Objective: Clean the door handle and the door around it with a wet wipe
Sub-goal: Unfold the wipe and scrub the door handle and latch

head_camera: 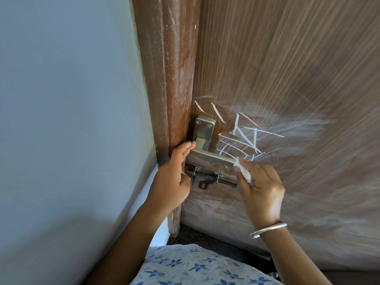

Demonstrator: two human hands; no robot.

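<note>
Pinched a small, scrunched-up wet wipe [243, 171] in the right hand [261, 186], with the thumb and fingers curled round it. Pressed the top of the wipe against the far right tip of the door handle [213, 158]. Looked at the handle: a silver bar lying sideways, long way left to right, joined at its left end to a tall silver plate with two screws. Meant all the rest of the bar lay to the left of the wipe, so probably called for a rub going left along it. Rested the left hand [174, 177] at the other end of the bar, fingers straight and loose, holding nothing, fingertips right beside the plate. Could not tell if touching or not. Found the right hand much nearer to the white chalk lines [246, 138], just above the wipe and a bit to the right. Saw them criss-crossed, with a big pale smear spreading off to the right over the brown door [287, 68]. Looked shiny and fairly clean on the handle itself. Spotted a dark bolt [213, 179] just under the handle, between the two hands. Judged lots left to wipe on the door.
</note>
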